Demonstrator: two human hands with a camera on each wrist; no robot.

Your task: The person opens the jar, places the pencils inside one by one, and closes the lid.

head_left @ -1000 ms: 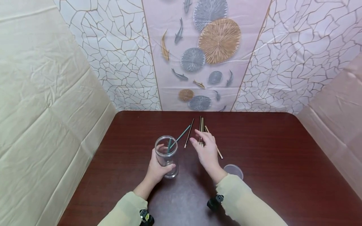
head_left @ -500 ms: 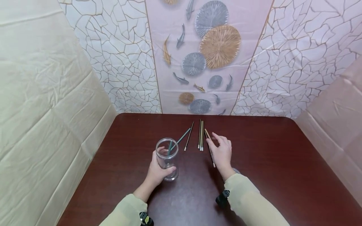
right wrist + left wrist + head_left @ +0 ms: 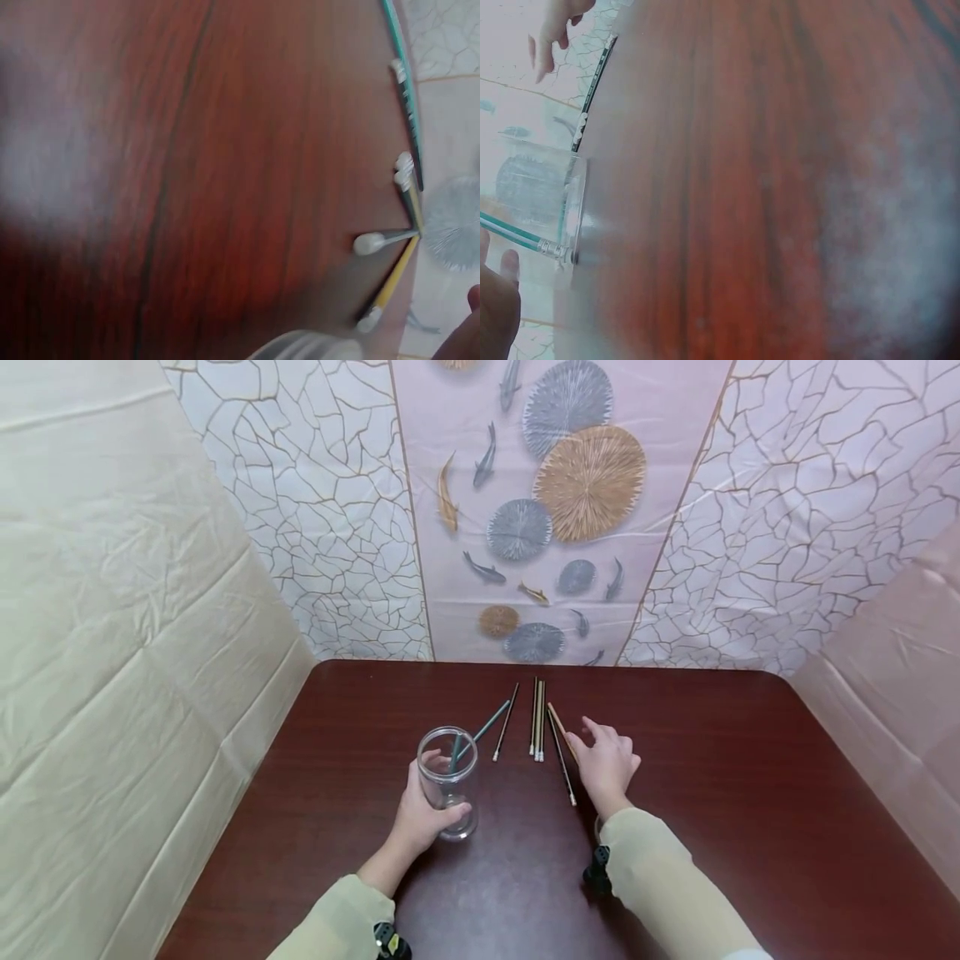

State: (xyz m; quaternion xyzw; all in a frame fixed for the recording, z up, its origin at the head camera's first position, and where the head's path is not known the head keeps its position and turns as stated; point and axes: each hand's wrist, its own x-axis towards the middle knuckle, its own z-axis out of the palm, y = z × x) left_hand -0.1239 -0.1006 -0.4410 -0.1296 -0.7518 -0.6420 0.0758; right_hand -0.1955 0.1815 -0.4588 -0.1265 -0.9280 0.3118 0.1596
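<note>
While the left hand [image 3: 418, 817] is curling its fingers and thumb round a clear jar [image 3: 450, 785], the jar is standing on a glossy red-brown table [image 3: 510, 893], its mouth facing up. Inside it, a striped teal pencil [image 3: 514, 232] is leaning, its metal-banded end resting near the base.

With the jar as the dial's centre in the head view, a second teal pencil [image 3: 483, 729] is lying at one o'clock, and a slim black pencil [image 3: 506, 723] is lying just beyond it, between one and two. Three dark-and-gold pencils [image 3: 538, 720] are lying side by side at two o'clock. Past them, a yellow pencil [image 3: 393, 279] and a white-tipped dark pencil [image 3: 562, 757] are fanning out, their far ends close together.

Near three o'clock, the right hand [image 3: 606, 764] is hovering by the yellow pencil, its thumb and fingers parted and grasping nothing. A round rim [image 3: 597, 828] is showing beside the right sleeve [image 3: 660, 860], mostly hidden. Toward twelve o'clock, a cloth [image 3: 525, 585] printed with fish is hanging beyond the table.
</note>
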